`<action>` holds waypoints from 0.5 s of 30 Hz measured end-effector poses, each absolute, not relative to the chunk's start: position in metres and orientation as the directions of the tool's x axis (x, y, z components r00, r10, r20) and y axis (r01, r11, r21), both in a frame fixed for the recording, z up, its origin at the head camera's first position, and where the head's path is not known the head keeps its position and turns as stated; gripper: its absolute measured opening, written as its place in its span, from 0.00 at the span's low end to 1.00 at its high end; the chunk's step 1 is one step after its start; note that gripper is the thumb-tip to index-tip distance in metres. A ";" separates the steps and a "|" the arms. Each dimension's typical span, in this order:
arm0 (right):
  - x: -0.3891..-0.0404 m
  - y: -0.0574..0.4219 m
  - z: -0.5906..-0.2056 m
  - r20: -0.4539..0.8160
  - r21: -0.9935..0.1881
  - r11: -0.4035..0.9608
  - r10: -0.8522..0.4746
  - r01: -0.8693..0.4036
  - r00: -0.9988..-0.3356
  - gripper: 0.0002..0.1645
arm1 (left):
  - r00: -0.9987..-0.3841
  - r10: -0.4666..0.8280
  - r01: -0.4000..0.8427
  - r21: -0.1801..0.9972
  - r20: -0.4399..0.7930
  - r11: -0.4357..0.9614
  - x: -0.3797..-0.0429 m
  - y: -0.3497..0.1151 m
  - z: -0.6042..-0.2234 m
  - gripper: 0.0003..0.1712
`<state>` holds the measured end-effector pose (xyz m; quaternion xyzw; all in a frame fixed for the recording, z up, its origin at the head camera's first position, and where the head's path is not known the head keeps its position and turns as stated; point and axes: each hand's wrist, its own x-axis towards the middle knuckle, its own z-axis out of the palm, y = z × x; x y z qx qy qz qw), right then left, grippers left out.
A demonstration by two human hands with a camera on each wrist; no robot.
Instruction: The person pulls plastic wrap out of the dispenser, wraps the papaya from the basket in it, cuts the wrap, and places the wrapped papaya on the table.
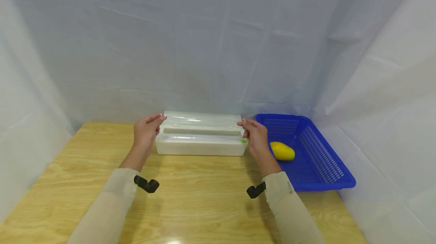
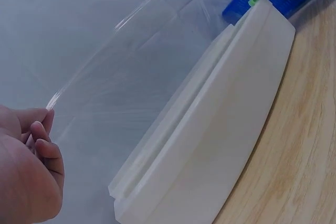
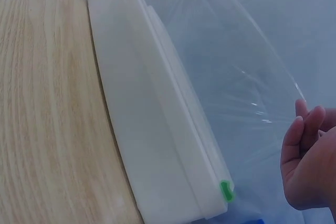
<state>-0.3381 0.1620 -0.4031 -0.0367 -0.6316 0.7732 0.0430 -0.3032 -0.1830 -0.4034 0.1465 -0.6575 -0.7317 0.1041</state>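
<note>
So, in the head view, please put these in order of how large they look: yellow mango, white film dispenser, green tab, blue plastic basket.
1. Blue plastic basket
2. White film dispenser
3. Yellow mango
4. Green tab

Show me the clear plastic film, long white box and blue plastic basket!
Clear plastic film (image 2: 131,80), left wrist view: sheet's middle.
Long white box (image 1: 201,148), head view: front wall.
Blue basket (image 1: 321,152), head view: right wall.

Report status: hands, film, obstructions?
Left hand and right hand pinching clear film. Film spread between them, above white dispenser. Nothing visibly blocking; blue basket close on right.
</note>
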 end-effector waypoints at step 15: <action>-0.333 0.174 -0.378 0.033 -0.995 -0.089 0.077 -0.039 -0.997 0.19 | -0.937 -0.347 0.008 0.986 -0.051 -0.165 -0.307 -0.177 -0.385 0.24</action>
